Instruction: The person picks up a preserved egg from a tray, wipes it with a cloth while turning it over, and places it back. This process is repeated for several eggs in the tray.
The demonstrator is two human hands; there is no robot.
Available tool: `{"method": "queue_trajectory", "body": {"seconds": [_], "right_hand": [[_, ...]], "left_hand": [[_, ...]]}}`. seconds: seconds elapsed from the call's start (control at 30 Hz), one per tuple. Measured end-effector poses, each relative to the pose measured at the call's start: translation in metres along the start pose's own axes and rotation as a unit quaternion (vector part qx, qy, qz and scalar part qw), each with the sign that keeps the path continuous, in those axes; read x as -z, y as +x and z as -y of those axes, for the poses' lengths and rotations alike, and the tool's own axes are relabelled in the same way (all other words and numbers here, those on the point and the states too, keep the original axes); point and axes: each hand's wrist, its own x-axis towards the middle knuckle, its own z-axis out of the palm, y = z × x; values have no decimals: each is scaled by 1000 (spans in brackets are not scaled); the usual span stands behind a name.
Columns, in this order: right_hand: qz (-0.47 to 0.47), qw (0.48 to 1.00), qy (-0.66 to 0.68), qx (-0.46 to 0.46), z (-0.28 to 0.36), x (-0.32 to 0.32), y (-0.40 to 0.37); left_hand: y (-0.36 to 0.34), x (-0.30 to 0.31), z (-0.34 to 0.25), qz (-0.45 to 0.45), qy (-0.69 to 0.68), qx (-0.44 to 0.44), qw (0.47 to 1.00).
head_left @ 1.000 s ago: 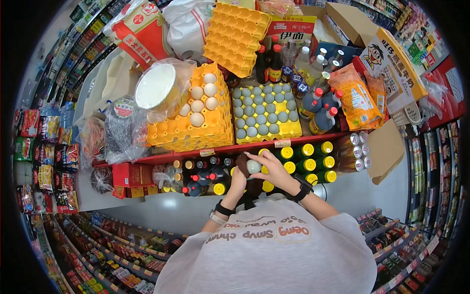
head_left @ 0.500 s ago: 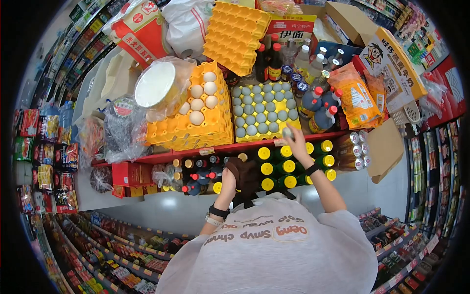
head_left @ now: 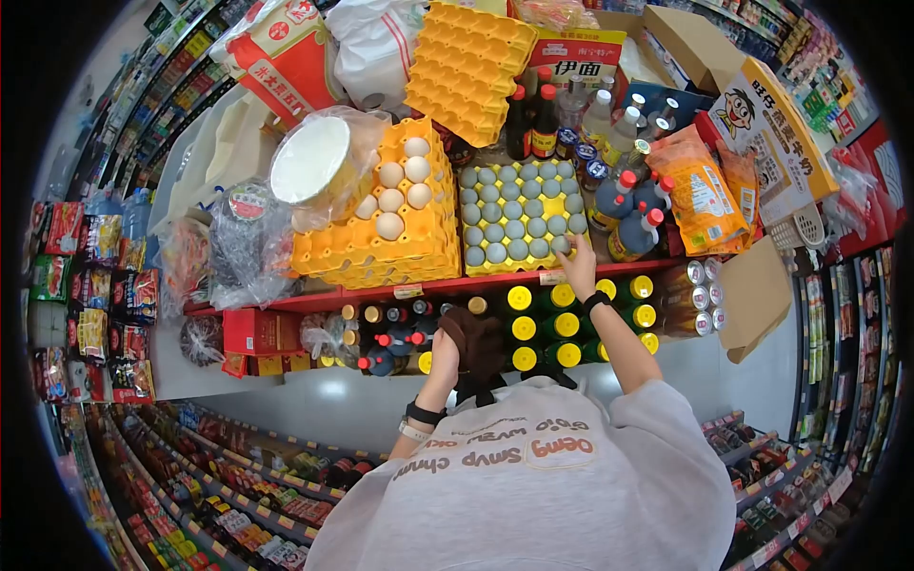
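My right hand (head_left: 578, 266) is at the front right corner of a yellow egg tray (head_left: 535, 264). Its fingertips are closed around a pale bluish egg (head_left: 560, 245) at the tray's front row. Several similar eggs (head_left: 512, 210) fill most of the cups, and a yellow gap shows toward the right. Lower down, in front of the shelf, my left hand (head_left: 445, 356) grips a dark brown, soft-looking item (head_left: 468, 343) whose kind I cannot make out. The palm side of that hand is hidden.
Left of the tray stand stacked orange egg trays (head_left: 371, 252) with several paler eggs. Sauce bottles (head_left: 636, 233) and orange packets (head_left: 703, 202) crowd the right. Yellow-capped bottles (head_left: 566, 325) stand below the red shelf edge (head_left: 476, 285). An open cardboard flap (head_left: 757, 300) juts out at right.
My right hand has brought the egg slightly farther in, down into the tray's front corner. The left hand stays on the brown item. The whole view has shifted slightly.
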Motion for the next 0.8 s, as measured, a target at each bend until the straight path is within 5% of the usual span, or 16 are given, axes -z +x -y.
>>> {"method": "queue_trajectory", "body": {"seconds": [0.33,0.5,0.8], "right_hand": [[-7,985,-163,46,-3,8,10],[-45,980,-196,-7,-4,23,31],[52,929,-367,9,-34,1,49]], "left_hand": [[16,20,24,-26,22,9,999],[11,13,14,-17,4,3,1000],[11,15,9,-14,25,23,999]]}}
